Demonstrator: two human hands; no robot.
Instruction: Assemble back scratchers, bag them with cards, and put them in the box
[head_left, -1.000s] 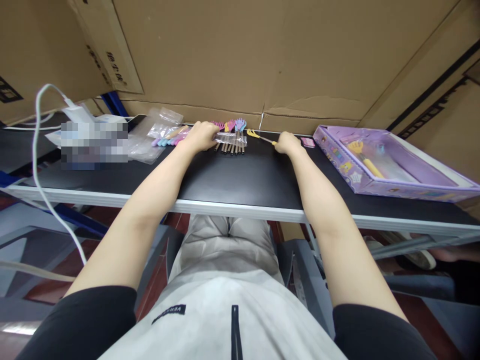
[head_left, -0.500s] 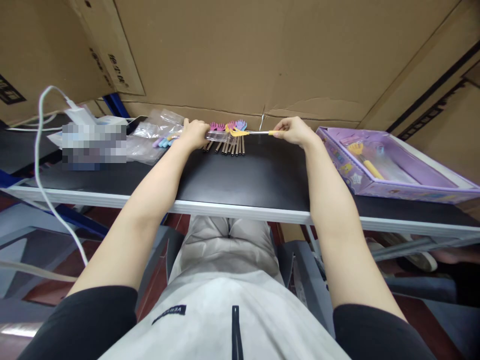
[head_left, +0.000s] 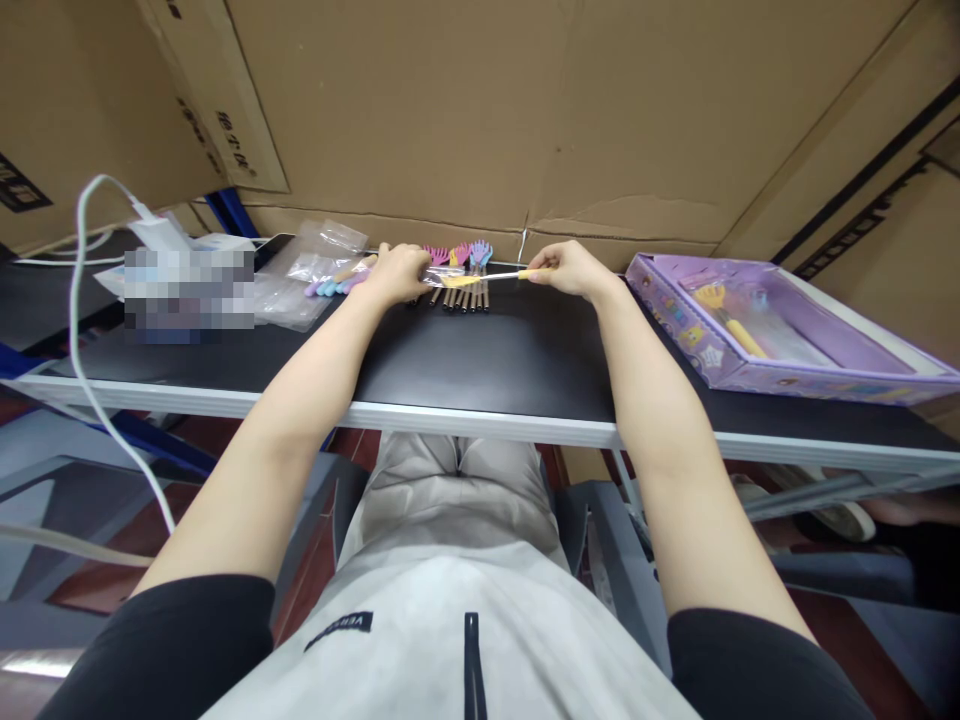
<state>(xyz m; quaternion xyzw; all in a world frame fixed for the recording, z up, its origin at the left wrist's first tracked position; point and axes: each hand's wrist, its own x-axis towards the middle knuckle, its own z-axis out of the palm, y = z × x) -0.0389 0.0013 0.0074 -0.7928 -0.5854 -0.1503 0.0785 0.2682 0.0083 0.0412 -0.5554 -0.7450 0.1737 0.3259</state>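
Note:
My left hand (head_left: 397,273) is closed on a small clear plastic sleeve (head_left: 442,277) just above the black table (head_left: 487,350). My right hand (head_left: 568,268) pinches the handle end of a thin yellow hand-shaped scratcher (head_left: 487,277), whose yellow head lies inside the mouth of the sleeve. Right behind them, several more scratchers (head_left: 465,262) with pink, yellow and blue heads lie in a row on the table.
A pile of clear plastic bags (head_left: 307,270) with bagged scratchers lies left of my left hand. A purple box (head_left: 757,325) holding a yellow scratcher sits at the right. A white charger and cable (head_left: 82,290) are at the far left. Cardboard boxes (head_left: 487,110) stand behind the table.
My right hand picked the yellow scratcher up off the table and moved it left. Its head has gone into the sleeve held by my left hand.

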